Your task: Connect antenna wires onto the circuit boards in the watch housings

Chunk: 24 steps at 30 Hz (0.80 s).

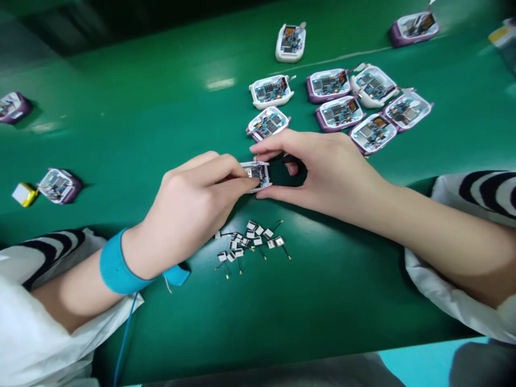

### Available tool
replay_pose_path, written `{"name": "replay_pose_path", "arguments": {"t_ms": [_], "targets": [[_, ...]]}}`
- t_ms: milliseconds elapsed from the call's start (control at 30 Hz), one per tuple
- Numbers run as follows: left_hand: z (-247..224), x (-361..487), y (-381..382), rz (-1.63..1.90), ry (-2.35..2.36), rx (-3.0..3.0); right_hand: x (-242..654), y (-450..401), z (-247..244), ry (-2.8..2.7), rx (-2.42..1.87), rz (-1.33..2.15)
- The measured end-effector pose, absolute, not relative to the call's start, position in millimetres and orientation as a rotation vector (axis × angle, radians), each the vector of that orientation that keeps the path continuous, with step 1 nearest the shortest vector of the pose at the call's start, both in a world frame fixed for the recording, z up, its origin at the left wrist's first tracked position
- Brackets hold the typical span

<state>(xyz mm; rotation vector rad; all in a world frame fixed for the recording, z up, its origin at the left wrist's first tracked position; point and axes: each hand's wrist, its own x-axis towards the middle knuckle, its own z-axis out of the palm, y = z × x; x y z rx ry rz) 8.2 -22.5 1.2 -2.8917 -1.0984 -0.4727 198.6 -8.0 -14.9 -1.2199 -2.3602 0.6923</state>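
A small white watch housing [264, 171] with an exposed circuit board lies between my hands on the green table. My left hand [193, 196], with a blue band round its wrist, has thumb and fingers closed over the housing's left part; the fingertips hide some of the board. From the right, my right hand [318, 166] grips the housing's upper and lower edges near its right end, thumb below and a finger above. Just below my hands lies a loose pile of small white-and-black parts [258, 241] with short thin cables.
Several open purple and white housings with boards [339, 113] stand at the upper right. Two purple ones are at the left, one beside a yellow-edged battery [24, 194]. A blue cord [126, 336] runs down from my left wrist. The green table's [314, 322] near edge crosses the bottom.
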Motion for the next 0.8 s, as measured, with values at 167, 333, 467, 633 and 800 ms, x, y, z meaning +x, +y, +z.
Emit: {"name": "replay_pose_path", "arguments": {"t_ms": [167, 333, 467, 633, 800], "targets": [[0.2, 9.4, -22.9, -0.467, -1.118, -2.872, 198.7, -8.2, -15.1, -2.344, -1.213, 0.71], [-0.3, 11.1, -25.3, -0.527, -1.165, -2.858, 198.9, -8.8, -14.7, -2.325, -1.25, 0.738], [0.3, 11.9, -27.0, -0.484, -1.212, -2.839, 199.0, -8.7, -14.5, -2.327, -1.234, 0.711], [0.5, 12.2, -26.2, -0.487, -1.209, -2.818, 199.9, -8.5, -15.3, -2.359, -1.179, 0.65], [1.7, 13.4, -24.6, -0.46, -1.151, -2.817, 201.5, -7.7, -16.4, -2.397, -1.113, 0.58]]}}
